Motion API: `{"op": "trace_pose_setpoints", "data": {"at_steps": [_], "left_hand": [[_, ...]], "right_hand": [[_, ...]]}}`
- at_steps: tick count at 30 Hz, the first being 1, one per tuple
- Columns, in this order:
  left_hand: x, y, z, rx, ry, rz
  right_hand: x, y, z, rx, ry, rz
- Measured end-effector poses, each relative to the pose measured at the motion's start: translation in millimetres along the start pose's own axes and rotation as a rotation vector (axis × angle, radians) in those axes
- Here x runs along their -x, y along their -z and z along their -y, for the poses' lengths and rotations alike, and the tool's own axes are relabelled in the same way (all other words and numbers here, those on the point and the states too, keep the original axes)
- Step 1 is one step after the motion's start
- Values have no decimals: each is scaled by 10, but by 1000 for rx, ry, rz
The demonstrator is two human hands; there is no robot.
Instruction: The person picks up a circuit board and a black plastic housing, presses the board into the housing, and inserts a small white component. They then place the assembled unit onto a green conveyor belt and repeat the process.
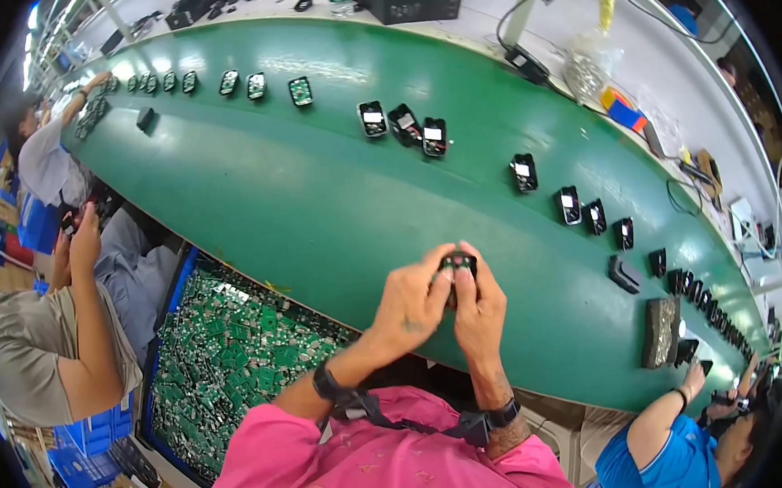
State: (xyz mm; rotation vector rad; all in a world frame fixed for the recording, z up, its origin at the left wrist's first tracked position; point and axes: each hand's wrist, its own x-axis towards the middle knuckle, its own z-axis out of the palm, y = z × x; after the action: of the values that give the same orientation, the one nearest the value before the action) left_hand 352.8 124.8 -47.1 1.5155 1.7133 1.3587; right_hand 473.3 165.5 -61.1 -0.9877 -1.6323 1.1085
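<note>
Both of my hands are raised over the near edge of a long green worktable (332,185). Between them is a small black plastic housing (458,260), its top facing up, with a bit of green and pale detail in it. My left hand (411,299) grips its left side, fingers curled round and thumb on top. On its right side my right hand (480,308) closes the same way, thumb beside the other. Fingers hide most of the housing. Farther off, a black housing with a white label (434,137) rests on the table beside two similar ones.
More open housings (523,172) run in a curved row along the table. A large bin (191,258) of green circuit boards stands at my left. Co-workers sit on the left (49,345) and right (664,447). A dark block (660,332) lies at the right.
</note>
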Motion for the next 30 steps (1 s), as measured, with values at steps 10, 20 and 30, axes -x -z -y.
{"op": "trace_pose_setpoints", "data": {"at_steps": [10, 20, 30], "left_hand": [[-2356, 1608, 1941, -439, 157, -486], [-1838, 2074, 1351, -584, -130, -556], [2568, 2898, 831, -759, 631, -689]], "right_hand": [[-108, -299, -283, 508, 235, 183], [-2076, -1302, -316, 1105, 449, 27], [-2600, -1514, -584, 1319, 219, 82]]}}
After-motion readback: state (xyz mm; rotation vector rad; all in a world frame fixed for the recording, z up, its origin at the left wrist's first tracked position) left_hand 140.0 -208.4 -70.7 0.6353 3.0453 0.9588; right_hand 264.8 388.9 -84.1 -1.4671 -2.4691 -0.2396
